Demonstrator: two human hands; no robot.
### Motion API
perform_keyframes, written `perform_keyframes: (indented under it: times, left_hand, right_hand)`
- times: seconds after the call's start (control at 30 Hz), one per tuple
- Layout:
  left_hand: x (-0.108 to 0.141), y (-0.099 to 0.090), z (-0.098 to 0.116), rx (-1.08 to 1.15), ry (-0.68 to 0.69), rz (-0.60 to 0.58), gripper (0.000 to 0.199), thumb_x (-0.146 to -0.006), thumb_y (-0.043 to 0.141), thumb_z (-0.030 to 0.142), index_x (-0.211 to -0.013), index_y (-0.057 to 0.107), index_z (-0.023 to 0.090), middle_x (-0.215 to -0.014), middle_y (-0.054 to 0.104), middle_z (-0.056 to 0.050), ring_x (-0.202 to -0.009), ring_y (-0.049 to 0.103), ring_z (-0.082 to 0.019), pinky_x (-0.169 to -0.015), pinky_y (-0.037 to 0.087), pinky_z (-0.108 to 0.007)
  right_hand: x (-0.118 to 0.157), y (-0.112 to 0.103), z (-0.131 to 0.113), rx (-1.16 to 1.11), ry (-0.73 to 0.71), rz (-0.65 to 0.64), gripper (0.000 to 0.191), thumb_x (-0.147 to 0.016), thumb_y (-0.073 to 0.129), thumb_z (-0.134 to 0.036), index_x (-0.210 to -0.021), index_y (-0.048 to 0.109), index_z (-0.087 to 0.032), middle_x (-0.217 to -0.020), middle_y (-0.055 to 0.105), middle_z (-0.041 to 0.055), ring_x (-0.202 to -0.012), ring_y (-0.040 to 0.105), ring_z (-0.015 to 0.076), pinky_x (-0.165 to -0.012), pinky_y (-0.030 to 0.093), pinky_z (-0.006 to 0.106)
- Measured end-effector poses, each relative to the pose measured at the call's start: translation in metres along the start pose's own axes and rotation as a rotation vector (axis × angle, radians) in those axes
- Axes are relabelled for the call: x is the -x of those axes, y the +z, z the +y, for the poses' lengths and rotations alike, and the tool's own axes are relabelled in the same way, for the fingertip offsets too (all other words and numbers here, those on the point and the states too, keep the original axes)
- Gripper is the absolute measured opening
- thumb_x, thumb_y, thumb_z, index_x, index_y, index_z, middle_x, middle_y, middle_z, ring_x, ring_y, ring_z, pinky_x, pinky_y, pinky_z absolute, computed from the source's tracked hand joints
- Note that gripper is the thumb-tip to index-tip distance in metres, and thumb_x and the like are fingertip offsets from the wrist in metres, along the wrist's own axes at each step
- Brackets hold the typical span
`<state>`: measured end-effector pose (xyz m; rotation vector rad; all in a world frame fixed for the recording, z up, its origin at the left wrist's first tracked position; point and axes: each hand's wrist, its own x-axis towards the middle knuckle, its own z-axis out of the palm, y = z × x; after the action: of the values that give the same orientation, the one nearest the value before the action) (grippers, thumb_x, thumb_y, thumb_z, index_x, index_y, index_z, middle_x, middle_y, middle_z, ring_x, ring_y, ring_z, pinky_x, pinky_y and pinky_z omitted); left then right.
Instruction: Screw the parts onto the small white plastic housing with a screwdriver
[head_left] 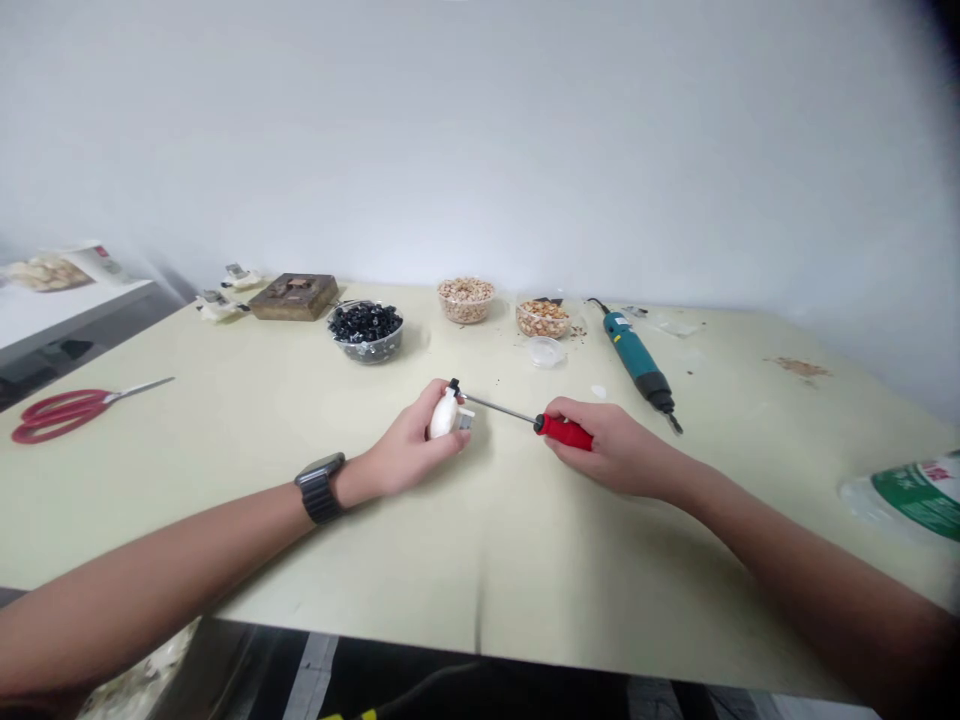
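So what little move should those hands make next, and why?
Perhaps guide the red-handled tool gently against the black piece: the right hand grips the tool, the left hand holds the white part by that piece, and the tip sits close, though whether it touches is unclear.

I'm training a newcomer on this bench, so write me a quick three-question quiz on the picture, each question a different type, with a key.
1. What does the right hand hold?
A) the teal power tool
B) the red-handled screwdriver
C) the green-labelled bottle

2. True or false: the left hand holds a white piece, while the scissors lie on the table, touched by neither hand.

3. Fill in the colour: the bowl nearest the left hand is filled with ____ small pieces.

Key: 1. B; 2. True; 3. black
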<state>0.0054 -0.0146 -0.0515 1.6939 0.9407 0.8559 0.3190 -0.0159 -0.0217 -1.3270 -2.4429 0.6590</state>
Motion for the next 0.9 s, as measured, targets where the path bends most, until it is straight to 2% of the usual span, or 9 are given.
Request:
perform_keyframes:
  times: [0.27, 0.9]
  left_hand:
    - [-0.0001, 0.0006, 0.0008, -0.022, 0.008, -0.005, 0.039, -0.096, 0.068, 0.046, -0.12, 0.05, 0.022, -0.099, 0.055, -0.001, -0.083, 0.05, -0.014, -0.076, 0.042, -0.028]
    - [0.0001, 0.0004, 0.0016, -0.062, 0.007, -0.005, 0.038, -0.097, 0.068, 0.047, -0.117, 0.049, 0.021, -0.1, 0.055, -0.001, -0.085, 0.051, -0.014, -0.078, 0.042, -0.029]
  right_hand:
    - [-0.0012, -0.0024, 0.0003, 0.039, -0.038, 0.011, 0.014, -0.1, 0.058, -0.031, -0.108, 0.066, -0.023, -0.098, 0.072, 0.0038, -0.079, 0.063, 0.0171, -0.069, 0.046, 0.027]
    - [-0.0001, -0.0032, 0.001, 0.054, -0.017, 0.013, 0.013, -0.099, 0.058, -0.03, -0.107, 0.065, -0.023, -0.095, 0.071, 0.0022, -0.078, 0.062, 0.0162, -0.069, 0.045, 0.026]
